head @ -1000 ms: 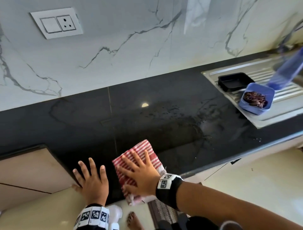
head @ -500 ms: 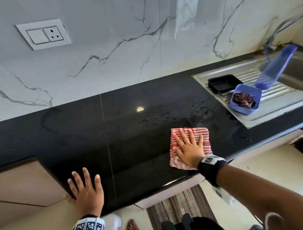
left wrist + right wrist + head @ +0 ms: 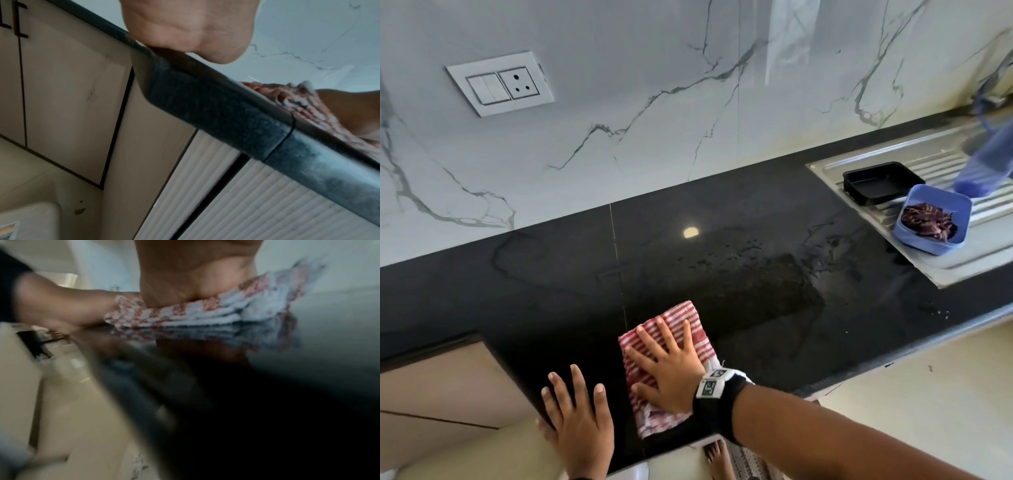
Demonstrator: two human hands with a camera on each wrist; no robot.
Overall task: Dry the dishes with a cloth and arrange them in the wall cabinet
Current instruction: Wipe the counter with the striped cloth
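A folded red-and-white striped cloth (image 3: 676, 329) lies on the black countertop (image 3: 756, 301) near its front edge. My right hand (image 3: 671, 370) presses flat on the cloth with fingers spread. My left hand (image 3: 578, 414) rests flat on the counter's front left corner, just left of the cloth, holding nothing. In the right wrist view the cloth (image 3: 216, 311) shows bunched under my palm, blurred. The left wrist view shows my palm (image 3: 189, 27) on the counter edge (image 3: 226, 113) and the cloth (image 3: 304, 107) beyond. No dishes for drying are visible near my hands.
On the steel drainboard (image 3: 962, 260) at right sit a black tray (image 3: 881, 181) and a blue tub (image 3: 931, 219) holding dark scraps. Water droplets (image 3: 722, 260) speckle the counter's middle. A switch plate (image 3: 500, 82) is on the marble wall. Beige cabinets (image 3: 431, 394) stand lower left.
My right hand slid the cloth right across the counter, then back left toward the front edge beside my left hand. The left hand stayed put on the counter corner.
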